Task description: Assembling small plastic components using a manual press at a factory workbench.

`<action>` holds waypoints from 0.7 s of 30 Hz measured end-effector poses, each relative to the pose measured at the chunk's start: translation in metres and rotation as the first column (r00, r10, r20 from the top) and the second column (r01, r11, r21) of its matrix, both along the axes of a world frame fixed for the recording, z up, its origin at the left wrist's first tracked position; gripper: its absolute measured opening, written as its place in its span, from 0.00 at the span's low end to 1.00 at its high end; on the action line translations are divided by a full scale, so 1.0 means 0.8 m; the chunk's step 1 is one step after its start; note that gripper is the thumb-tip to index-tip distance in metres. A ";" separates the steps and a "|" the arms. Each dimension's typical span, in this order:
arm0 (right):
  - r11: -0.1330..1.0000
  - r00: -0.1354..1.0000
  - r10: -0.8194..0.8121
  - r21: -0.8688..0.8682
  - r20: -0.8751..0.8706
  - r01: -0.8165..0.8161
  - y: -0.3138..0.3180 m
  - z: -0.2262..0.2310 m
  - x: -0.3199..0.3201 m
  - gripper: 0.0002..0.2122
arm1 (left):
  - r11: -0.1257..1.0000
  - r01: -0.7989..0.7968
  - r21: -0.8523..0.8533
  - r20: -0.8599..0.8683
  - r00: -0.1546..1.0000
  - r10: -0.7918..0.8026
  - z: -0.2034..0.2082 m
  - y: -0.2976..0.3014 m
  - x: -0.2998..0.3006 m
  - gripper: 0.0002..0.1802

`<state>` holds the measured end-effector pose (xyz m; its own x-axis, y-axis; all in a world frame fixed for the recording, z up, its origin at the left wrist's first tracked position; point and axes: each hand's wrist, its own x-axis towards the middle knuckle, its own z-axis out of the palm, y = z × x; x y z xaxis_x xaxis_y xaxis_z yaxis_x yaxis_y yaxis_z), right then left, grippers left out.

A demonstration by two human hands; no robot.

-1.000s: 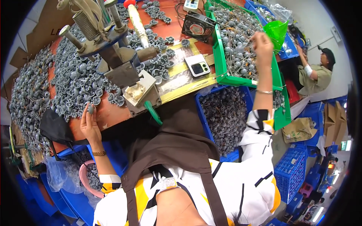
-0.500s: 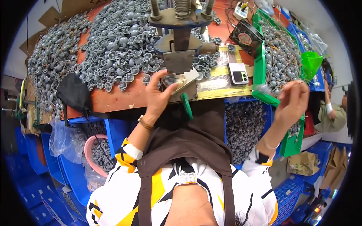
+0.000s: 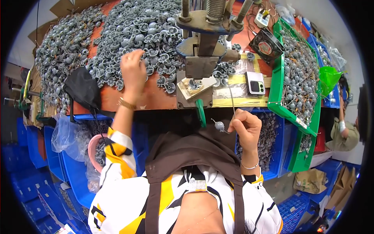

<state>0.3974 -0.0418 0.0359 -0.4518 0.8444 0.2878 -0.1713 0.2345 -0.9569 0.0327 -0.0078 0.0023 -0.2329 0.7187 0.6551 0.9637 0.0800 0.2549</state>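
Note:
My left hand (image 3: 133, 74) is over the near edge of a heap of grey plastic half-shells (image 3: 152, 39). Its fingers point away and are slightly smeared, so whether they hold anything cannot be told. Closed in a pinch, my right hand (image 3: 246, 125) holds a thin wire piece with a small grey ball (image 3: 219, 126) on it, in front of the bench edge. Between the hands stands a metal press (image 3: 201, 67). Beneath its ram, a grey half-shell (image 3: 195, 83) lies in a pale block (image 3: 206, 82). A green handle-like loop (image 3: 200, 113) hangs from the press base.
At the right, a green tray (image 3: 275, 97) holds several wired grey balls. A flip phone (image 3: 255, 83) and a small black fan (image 3: 266, 43) are beside it. A black cloth bag (image 3: 82, 89) lies at the left. Blue bins sit below the bench; another person's arm (image 3: 342, 123) shows far right.
My left hand has left the press block and moved left and away to the half-shell heap. My right hand has come from the green tray toward my body, with a wired grey ball in it.

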 end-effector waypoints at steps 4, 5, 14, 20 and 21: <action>0.993 0.998 -0.056 -0.102 0.018 0.057 -0.006 -0.001 -0.003 0.03 | 0.984 0.075 -0.159 -0.186 0.977 -0.105 -0.001 0.024 -0.067 0.14; 0.987 0.996 -0.078 -0.135 0.039 0.082 -0.008 -0.001 -0.004 0.03 | 0.961 0.140 -0.240 -0.212 0.958 -0.192 -0.002 0.029 -0.075 0.15; 0.982 0.969 -0.073 -0.154 0.235 0.112 -0.006 -0.009 -0.026 0.04 | 0.942 0.226 0.248 0.883 0.348 -0.316 0.009 -0.028 0.035 0.09; 0.980 0.946 -0.191 0.109 0.263 0.168 -0.003 -0.019 -0.072 0.08 | 0.868 0.228 0.441 0.779 -0.577 -0.244 -0.016 -0.079 0.141 0.10; 0.984 0.941 -0.166 0.112 0.296 0.138 -0.003 -0.020 -0.076 0.08 | 0.861 0.237 0.449 0.770 -0.591 -0.239 -0.017 -0.080 0.145 0.10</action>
